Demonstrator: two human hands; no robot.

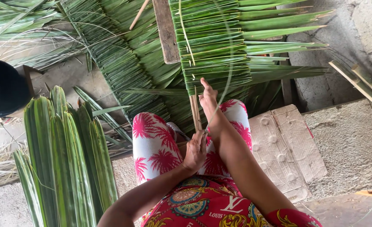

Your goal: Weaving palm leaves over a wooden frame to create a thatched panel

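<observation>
Work: palm leaflets are being folded over a stick and stitched into a thatch panel.
Left hand: closed in a fist round the lower end of the stick, just above the lap; a thin strip seems to pass by its fingers, but I cannot tell whether it is pinched there.
Right hand: fingers narrow, forefinger raised, pressed against the lowest leaflet at the near edge of the panel, beside the stick.
Panel: lies ahead of the knees, its folded edge along the stick, the leaf tips fanning out to the right over the concrete floor.
Done: a long run of leaflets is already folded and laid in tight overlap, reaching from the hands to the top edge of the view.
Left: the bare stick between the two hands has no leaf on it yet, and a bundle of loose leaflets stands to the left, well apart from the hands, unused.
Around: a finished panel lies further left on the floor; a flattened cardboard sheet lies to the right of the legs; split bamboo lies at the right edge.
</observation>
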